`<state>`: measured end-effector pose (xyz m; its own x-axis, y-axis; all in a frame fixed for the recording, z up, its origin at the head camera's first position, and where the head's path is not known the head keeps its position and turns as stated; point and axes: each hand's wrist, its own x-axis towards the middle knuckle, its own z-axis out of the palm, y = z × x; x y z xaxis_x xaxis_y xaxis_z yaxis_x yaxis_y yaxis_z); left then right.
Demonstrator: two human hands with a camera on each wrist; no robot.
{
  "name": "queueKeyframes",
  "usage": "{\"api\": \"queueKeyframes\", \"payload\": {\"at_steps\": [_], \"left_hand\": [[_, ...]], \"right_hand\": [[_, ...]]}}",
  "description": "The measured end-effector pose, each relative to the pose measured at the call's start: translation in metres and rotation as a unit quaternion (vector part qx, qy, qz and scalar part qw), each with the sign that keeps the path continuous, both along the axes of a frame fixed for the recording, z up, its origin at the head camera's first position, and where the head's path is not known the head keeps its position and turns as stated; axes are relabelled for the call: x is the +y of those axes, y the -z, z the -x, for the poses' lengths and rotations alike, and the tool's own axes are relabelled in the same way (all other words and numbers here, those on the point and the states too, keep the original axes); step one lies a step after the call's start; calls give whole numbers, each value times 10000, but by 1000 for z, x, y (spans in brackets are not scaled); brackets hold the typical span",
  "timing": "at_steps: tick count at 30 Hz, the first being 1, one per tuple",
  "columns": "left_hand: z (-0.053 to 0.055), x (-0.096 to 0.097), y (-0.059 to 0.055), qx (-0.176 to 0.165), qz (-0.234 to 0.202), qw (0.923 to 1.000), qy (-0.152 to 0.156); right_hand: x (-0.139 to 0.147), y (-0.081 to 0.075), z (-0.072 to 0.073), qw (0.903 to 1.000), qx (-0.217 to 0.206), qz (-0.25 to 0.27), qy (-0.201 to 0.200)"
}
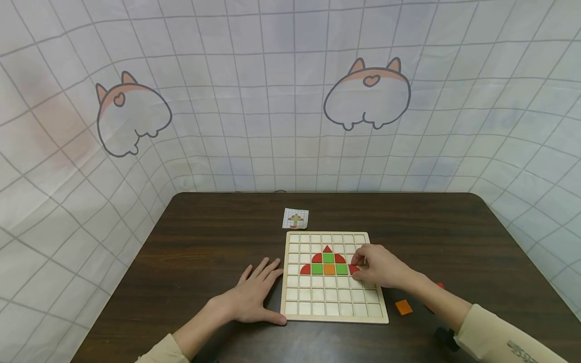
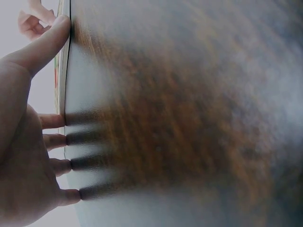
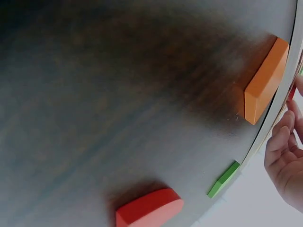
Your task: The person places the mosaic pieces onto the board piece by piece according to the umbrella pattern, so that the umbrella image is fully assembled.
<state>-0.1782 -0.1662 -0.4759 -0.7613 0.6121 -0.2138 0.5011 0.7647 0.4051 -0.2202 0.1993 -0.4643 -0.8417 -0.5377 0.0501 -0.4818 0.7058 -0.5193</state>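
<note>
A grid board (image 1: 336, 312) with a pale wooden frame lies on the table. Red, green and orange tiles form a stepped, pointed shape on it, topped by a red triangle (image 1: 327, 249). At the right end of the lower row, my right hand (image 1: 382, 265) pinches a red tile (image 1: 353, 269) between thumb and fingers, right at the board's surface. My left hand (image 1: 255, 297) rests with spread fingers at the board's left side, its thumb at the near left corner. In the left wrist view, the fingertips (image 2: 57, 140) line up along the table surface.
Right of the board lies a loose orange square tile (image 1: 403, 307). A red tile (image 3: 149, 208) and a green tile (image 3: 223, 179) lie farther out, partly hidden by the right forearm in the head view. Behind the board is a small pattern card (image 1: 295, 219). A gridded curtain (image 1: 290, 101) surrounds the table.
</note>
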Motion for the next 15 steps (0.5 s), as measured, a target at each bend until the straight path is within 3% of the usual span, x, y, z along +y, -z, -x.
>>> {"api": "queueKeyframes", "payload": {"at_steps": [15], "left_hand": [[0,0,-2,-54,-39,10000,-13]], "right_hand": [[2,1,-2,9996,-153,-70,248]]}}
